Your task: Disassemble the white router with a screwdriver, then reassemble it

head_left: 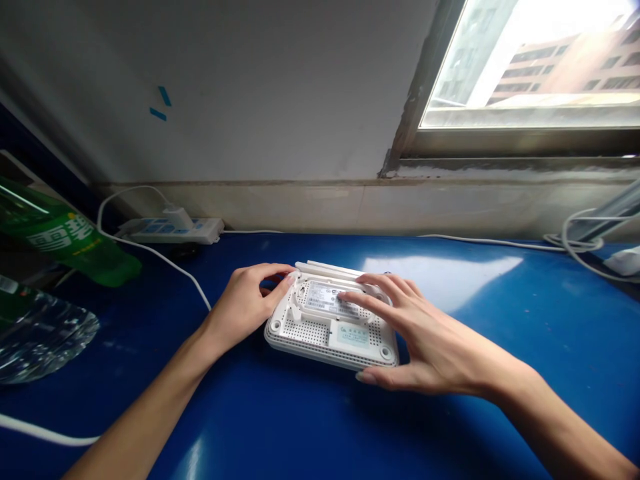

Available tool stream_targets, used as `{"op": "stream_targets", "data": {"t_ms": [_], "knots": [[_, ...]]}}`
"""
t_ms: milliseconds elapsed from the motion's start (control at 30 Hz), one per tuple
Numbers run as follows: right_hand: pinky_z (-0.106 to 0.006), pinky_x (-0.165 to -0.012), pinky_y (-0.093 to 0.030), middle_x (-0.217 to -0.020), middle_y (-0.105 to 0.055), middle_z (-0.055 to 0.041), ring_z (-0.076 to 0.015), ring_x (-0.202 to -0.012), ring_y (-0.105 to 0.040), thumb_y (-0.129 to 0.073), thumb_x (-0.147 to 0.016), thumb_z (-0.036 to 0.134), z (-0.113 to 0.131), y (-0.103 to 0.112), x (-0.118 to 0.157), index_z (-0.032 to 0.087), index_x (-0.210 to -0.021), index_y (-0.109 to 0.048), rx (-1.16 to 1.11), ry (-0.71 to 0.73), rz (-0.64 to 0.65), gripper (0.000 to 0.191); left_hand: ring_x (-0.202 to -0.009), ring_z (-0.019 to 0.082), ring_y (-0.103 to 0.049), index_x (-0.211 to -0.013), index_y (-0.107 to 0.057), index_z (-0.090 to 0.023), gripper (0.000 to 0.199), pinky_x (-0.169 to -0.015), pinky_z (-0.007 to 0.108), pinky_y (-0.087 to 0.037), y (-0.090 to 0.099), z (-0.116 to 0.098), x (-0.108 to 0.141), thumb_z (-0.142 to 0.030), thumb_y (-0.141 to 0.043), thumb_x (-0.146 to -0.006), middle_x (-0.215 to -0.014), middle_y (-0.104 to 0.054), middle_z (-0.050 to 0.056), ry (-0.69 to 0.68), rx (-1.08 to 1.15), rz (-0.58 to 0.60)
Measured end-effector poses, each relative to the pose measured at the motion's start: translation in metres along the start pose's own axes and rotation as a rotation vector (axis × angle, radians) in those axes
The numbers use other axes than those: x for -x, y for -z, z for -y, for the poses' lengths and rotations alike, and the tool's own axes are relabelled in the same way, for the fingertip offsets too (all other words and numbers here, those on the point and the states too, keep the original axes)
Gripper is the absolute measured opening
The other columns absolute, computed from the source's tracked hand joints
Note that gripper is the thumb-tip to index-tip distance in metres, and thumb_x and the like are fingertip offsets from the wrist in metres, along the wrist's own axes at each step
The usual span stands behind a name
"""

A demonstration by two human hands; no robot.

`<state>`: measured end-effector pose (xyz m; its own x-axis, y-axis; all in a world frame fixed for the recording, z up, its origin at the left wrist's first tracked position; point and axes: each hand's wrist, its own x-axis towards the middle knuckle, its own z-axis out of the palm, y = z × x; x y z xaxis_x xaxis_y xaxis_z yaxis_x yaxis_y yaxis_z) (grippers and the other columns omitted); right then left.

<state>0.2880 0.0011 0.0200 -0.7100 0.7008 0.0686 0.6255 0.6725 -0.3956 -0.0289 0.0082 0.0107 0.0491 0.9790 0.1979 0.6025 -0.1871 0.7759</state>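
- White router (310,332): underside up, in the middle, at or just above the blue desk (280,427); whether it rests fully is unclear.
- Its printed label (320,295) faces up, and its antennas (327,269) lie folded along the far edge.
- Left hand (243,301): fingers closed on the far left corner.
- Right hand (425,340): fingers spread wide over the right side, index fingertip on the label, thumb by the near edge.
- Progress, as judged: the router is already bottom-up and in hand; its casing looks closed, with no cable visibly joined to it. What remains cannot be told.
- Farther out: power strip (207,230) behind left, green bottle (107,257) at left.
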Motion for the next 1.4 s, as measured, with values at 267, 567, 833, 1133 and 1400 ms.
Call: {"op": "stream_targets", "data": {"t_ms": [267,567,833,1133,1400], "knots": [[-0.070,-0.116,-0.049,-0.169,-0.044,-0.0115,-0.0474,-0.154,-0.041,-0.079,-0.081,0.079,-0.003,0.000,-0.002,0.046,-0.163,-0.050,-0.078,-0.035,0.005,0.093,-0.104,0.033,-0.078,-0.112,-0.085,-0.023,0.036,-0.086,0.037,-0.059,-0.004,0.005,-0.001,-0.051,-0.067,-0.099,-0.115,-0.084,0.010,0.021,-0.061,0.046],[-0.066,-0.115,-0.051,-0.164,-0.051,-0.0139,-0.0440,-0.149,-0.047,-0.087,-0.079,0.066,0.004,-0.011,-0.005,0.040,-0.160,-0.057,-0.090,0.022,-0.100,0.090,-0.109,0.029,-0.077,-0.117,-0.071,-0.021,0.037,-0.092,0.035,-0.058,0.009,-0.001,0.001,-0.052,-0.072,-0.098,-0.114,-0.082,0.010,0.358,0.434,0.119],[-0.071,-0.111,-0.050,-0.165,-0.048,-0.0154,-0.0468,-0.148,-0.046,-0.086,-0.081,0.068,0.007,-0.017,-0.008,0.043,-0.163,-0.052,-0.123,0.011,-0.147,0.092,-0.106,0.027,-0.081,-0.128,-0.075,-0.017,0.039,-0.084,0.028,-0.064,0.001,-0.010,0.001,-0.043,-0.077,-0.098,-0.120,-0.083,0.013,0.503,0.838,0.117],[-0.069,-0.115,-0.048,-0.165,-0.048,-0.0139,-0.0459,-0.151,-0.041,-0.088,-0.079,0.066,0.005,-0.017,-0.007,0.042,-0.161,-0.054,-0.160,0.107,-0.215,0.092,-0.099,0.031,-0.084,-0.129,-0.077,-0.014,0.036,-0.079,0.034,-0.070,-0.009,-0.011,0.004,-0.033,-0.078,-0.098,-0.118,-0.084,0.016,0.547,0.978,0.139],[-0.053,-0.101,-0.061,-0.139,-0.067,-0.0113,-0.0333,-0.121,-0.070,-0.079,-0.092,0.060,0.010,-0.007,-0.013,0.032,-0.136,-0.063,-0.502,-0.313,-0.746,0.054,-0.101,0.032,-0.084,-0.133,-0.075,-0.015,0.036,-0.090,0.040,-0.070,-0.020,-0.029,0.010,-0.036,-0.069,-0.104,-0.113,-0.085,0.014,0.467,1.125,0.061]]}}
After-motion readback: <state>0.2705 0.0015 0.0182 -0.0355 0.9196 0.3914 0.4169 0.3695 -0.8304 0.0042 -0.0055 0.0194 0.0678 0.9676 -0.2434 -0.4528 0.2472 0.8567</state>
